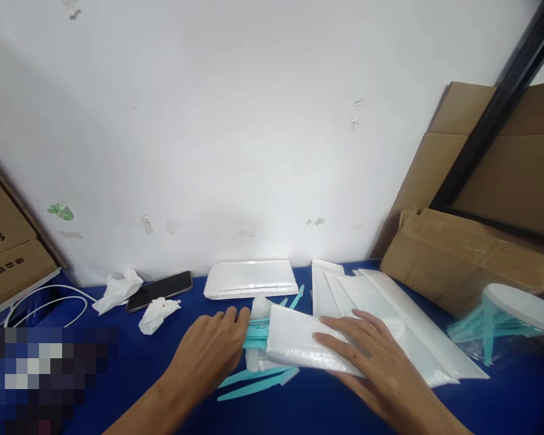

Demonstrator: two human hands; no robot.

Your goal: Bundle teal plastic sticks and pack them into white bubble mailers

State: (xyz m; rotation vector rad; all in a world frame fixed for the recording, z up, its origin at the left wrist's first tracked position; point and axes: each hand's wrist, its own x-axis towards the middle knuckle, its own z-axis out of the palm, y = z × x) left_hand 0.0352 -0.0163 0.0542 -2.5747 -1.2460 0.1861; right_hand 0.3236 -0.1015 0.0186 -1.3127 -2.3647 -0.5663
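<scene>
My left hand (211, 344) is closed around one end of a bundle of slim teal plastic pieces (256, 334). The bundle's other end meets the left end of a white padded mailer (294, 338); how much is inside is hidden. My right hand (372, 350) grips that mailer from the right, fingers on top and thumb below. Beneath the bundle lies a whitish strip (255, 360). Loose teal blade-shaped pieces (256, 386) rest on the blue surface just in front of it, and others (296, 297) lie behind.
White mailers (385, 302) lie overlapping at right, and another mailer (251, 279) lies against the wall. At left are a phone (161, 290) and crumpled tissues (159, 315). A clear bag of teal pieces (489, 326) with a white round top and a cardboard box (476, 254) stand right.
</scene>
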